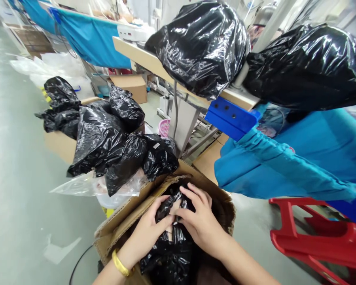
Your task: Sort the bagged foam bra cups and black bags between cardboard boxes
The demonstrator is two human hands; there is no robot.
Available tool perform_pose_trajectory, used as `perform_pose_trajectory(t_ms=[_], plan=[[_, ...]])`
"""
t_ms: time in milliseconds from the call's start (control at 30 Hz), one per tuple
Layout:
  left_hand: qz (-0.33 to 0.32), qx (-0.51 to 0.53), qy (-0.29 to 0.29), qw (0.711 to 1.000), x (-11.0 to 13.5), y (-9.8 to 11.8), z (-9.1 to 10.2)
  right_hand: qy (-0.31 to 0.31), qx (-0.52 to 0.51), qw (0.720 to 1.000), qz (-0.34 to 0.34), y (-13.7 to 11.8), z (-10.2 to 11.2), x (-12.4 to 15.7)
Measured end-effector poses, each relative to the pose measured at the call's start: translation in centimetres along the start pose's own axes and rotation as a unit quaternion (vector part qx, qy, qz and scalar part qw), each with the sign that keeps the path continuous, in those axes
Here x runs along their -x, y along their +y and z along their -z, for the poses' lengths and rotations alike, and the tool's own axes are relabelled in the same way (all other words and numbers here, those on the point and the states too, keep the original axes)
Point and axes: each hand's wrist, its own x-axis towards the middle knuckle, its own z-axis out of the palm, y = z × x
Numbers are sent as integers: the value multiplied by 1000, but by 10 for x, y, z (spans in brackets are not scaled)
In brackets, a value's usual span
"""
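A black plastic bag (178, 253) sits inside an open cardboard box (118, 229) below me. My left hand (151, 227) grips the left side of the bag's mouth, thumb reaching inward, with a gold bangle (120, 263) on the wrist. From the right, my right hand (200, 221) holds the opposite side of the mouth, its thumb and fingers bent around the plastic. Between the two hands a beige piece (170, 234) shows in the opening; what it is I cannot make out. The fingertips of both hands are partly hidden by the folds.
Several filled black bags (99, 138) are piled on boxes at the left. Two more, one a large bag (201, 47), rest on the worktable (136, 51) above. A blue cloth sling (261, 162) hangs at the right over a red stool (314, 237).
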Motion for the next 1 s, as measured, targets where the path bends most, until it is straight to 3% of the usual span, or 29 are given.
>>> perform_pose_trajectory(t_ms=[167,333,400,500,567,700,800,1000], plan=[[-7,-124,-1,992,0,-4,2,62,-100,991,70,0,15,-2],[-69,-182,16,981,5,-12,-3,11,-163,983,86,1,15,6],[-121,-240,45,962,5,-16,-6,11,-142,986,91,0,12,7],[-200,-347,105,910,5,-17,-11,32,-108,989,93,-4,8,5],[-243,-394,115,879,5,-16,-14,31,-108,991,72,-6,6,3],[-306,-404,69,859,4,-19,-20,-27,-31,999,14,-4,-3,5],[-354,-389,91,846,2,-26,-22,-56,26,998,9,-2,-10,7],[-448,-398,124,791,3,-17,-17,49,124,989,59,-1,-1,-8]])
